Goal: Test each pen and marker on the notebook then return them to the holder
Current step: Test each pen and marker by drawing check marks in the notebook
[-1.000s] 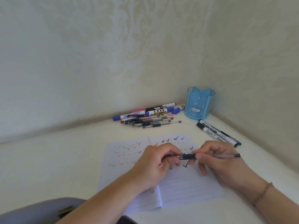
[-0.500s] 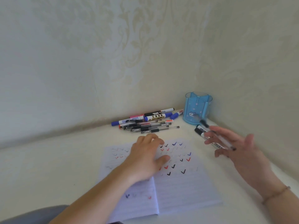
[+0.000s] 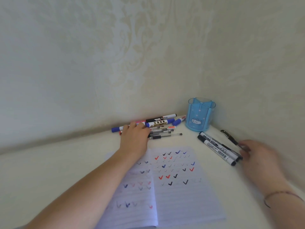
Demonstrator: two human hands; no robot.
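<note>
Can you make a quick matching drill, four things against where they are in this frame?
Things
1. blue plastic pen holder
2. open lined notebook
3. left hand
4. black gel pen

Places
A. on the pile of pens and markers
B. standing in the wall corner
C. lying by the right hand, beyond the two black-capped white markers
D. flat in the middle, covered in tick marks

Pairs: 1-B, 2-D, 3-A, 4-C

One camera sits on my head, looking forward and down into a room corner. The counter (image 3: 49, 171) fills the lower half, near enough that my forearms enter from the bottom edge; the wall (image 3: 82, 63) fills the upper half. The wide lens bends the edges.
</note>
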